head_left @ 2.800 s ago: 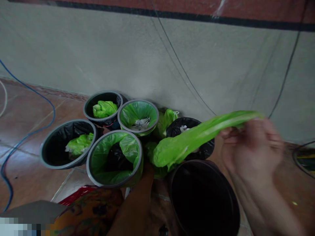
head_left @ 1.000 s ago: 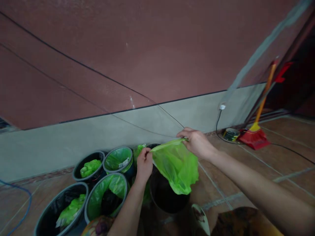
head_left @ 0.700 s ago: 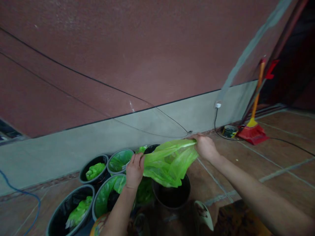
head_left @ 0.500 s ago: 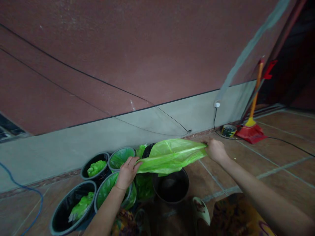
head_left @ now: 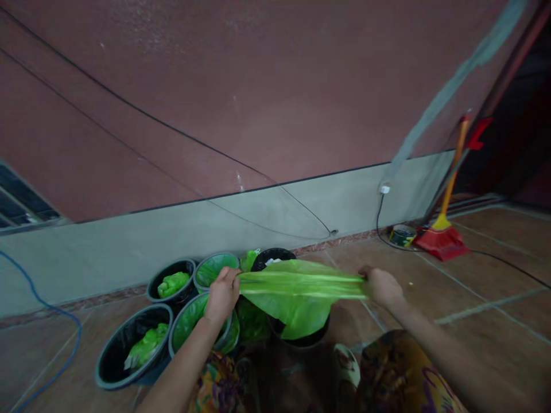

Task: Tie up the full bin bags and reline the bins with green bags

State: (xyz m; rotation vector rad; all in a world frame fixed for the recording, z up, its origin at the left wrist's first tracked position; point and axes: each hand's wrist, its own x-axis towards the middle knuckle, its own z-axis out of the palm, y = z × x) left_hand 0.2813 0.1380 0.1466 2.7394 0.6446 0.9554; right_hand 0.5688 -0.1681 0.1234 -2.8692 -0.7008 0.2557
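A green plastic bag point(head_left: 297, 289) is stretched sideways between my two hands. My left hand point(head_left: 222, 292) grips its left end, fingers closed. At the other end my right hand point(head_left: 382, 288) is closed on the gathered plastic and looks slightly blurred. The bag's lower part hangs down over a dark bin point(head_left: 307, 344) and hides most of its opening. Left of it stand a bin with a green liner point(head_left: 187, 327) and, behind that, another green-lined bin point(head_left: 210, 271). Two dark-lined bins, a rear one point(head_left: 150, 285) and a front one point(head_left: 107, 350), hold crumpled green plastic.
A black-lined bin point(head_left: 275, 252) with white scraps stands by the wall. At right are a red broom point(head_left: 443, 241), a round tin point(head_left: 402, 235) and a black cable point(head_left: 508, 261) across the tiles. A blue hose point(head_left: 73, 318) lies left. My shoe point(head_left: 348, 364) is near the dark bin.
The bag is pulled flatter and tauter between my hands, and its lower part now droops over the dark bin. My right hand sits slightly lower and further right. The view has shifted a little.
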